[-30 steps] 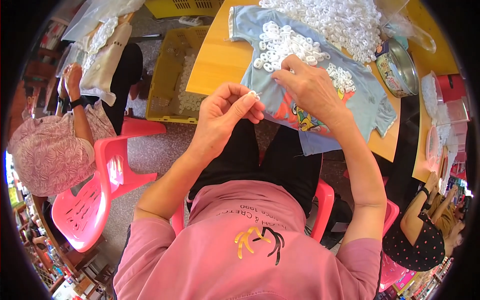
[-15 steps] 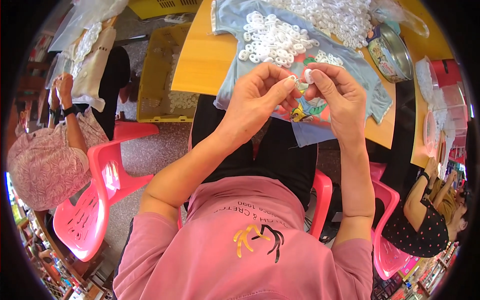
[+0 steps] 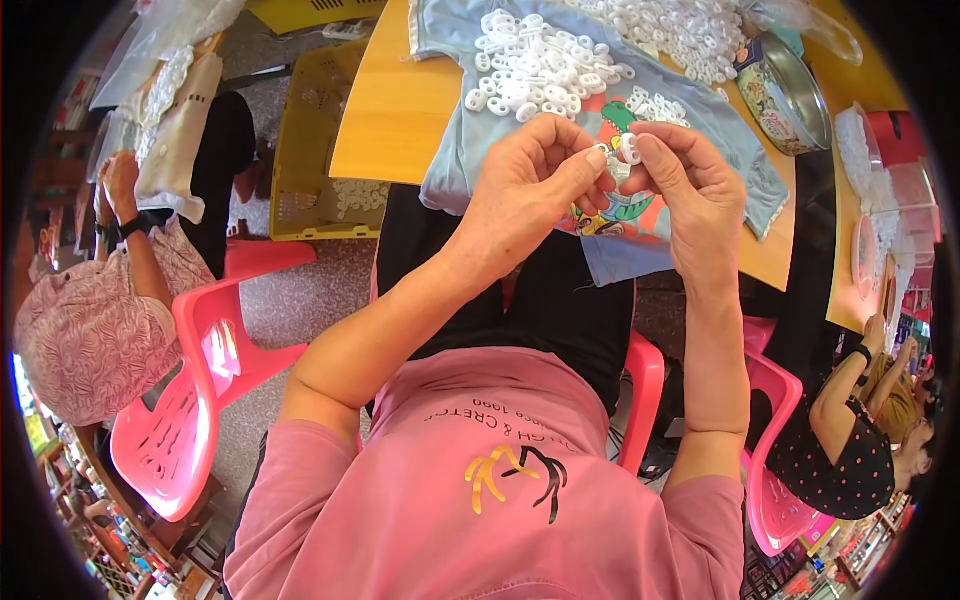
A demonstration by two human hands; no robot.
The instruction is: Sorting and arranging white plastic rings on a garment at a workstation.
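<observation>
My right hand (image 3: pixel 695 185) pinches a small white oval plastic piece with holes (image 3: pixel 630 148) between thumb and fingertips. Close beside it, my left hand (image 3: pixel 540 185) is closed in a pinch on a smaller white part (image 3: pixel 603 149), mostly covered by the fingertips. Both hands hover over a light blue shirt with a cartoon print (image 3: pixel 450 150), spread on the wooden table (image 3: pixel 375 110). Beyond them on the cloth lies a heap of similar white oval pieces (image 3: pixel 540 65). A small cluster of white parts (image 3: pixel 657 107) sits just past my right fingertips.
A larger mound of white parts (image 3: pixel 670 40) and a round metal tin (image 3: pixel 785 95) stand farther back. A yellow crate (image 3: pixel 300 225) is left of the table. Co-workers sit at left (image 3: pixel 95 330) and right (image 3: pixel 835 450); pink chairs (image 3: pixel 215 350) stand nearby.
Both hands have shifted slightly right. The white oval piece in my right hand has turned, showing its holes. The small gap between the two held parts remains.
</observation>
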